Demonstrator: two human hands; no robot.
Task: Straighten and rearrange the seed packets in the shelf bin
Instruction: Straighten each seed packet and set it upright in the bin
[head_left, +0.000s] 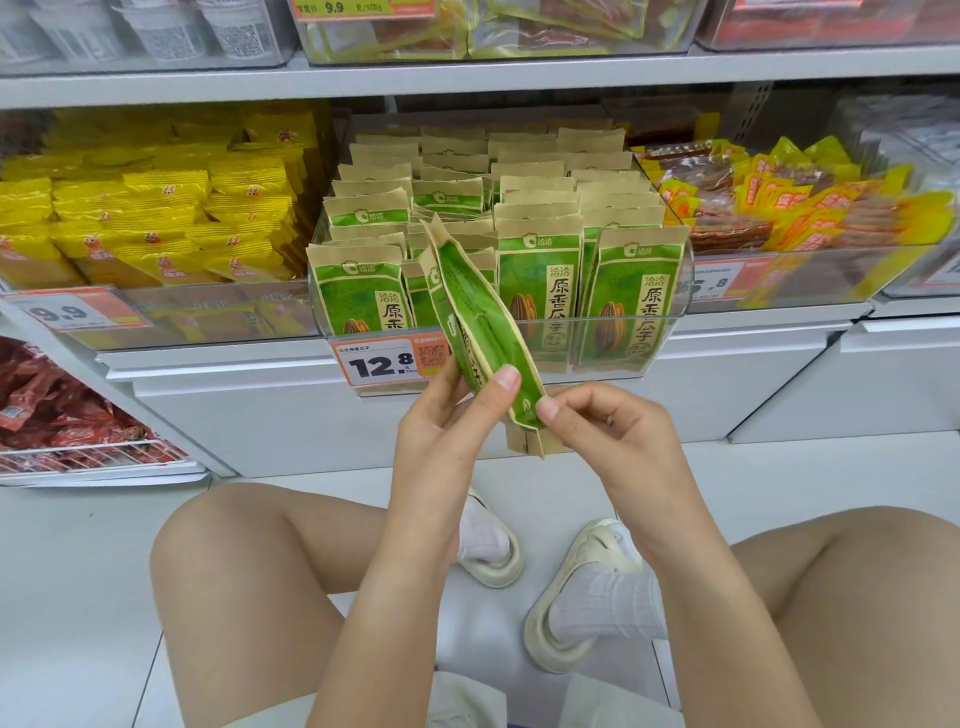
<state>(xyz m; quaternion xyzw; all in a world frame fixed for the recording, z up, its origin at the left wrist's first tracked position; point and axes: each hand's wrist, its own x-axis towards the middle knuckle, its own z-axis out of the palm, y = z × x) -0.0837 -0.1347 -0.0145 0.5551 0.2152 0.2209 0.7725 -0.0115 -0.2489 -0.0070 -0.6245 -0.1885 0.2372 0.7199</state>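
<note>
Green seed packets out of shelf bin, pinched by left hand and right hand. Front row upright; middle gap unfilled.

Bare forearms, light shorts, white ribbed socks, chunky cream sandals

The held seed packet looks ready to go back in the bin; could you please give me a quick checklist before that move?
1. Left hand grips the held packet: ok.
2. Right hand pinches its lower end: ok.
3. Packet facing forward like the front-row packets: not ok, edge-on and tilted.
4. Open slot in the bin's front row, left of centre: ok.
5. Slot depth enough: cannot tell.
</note>
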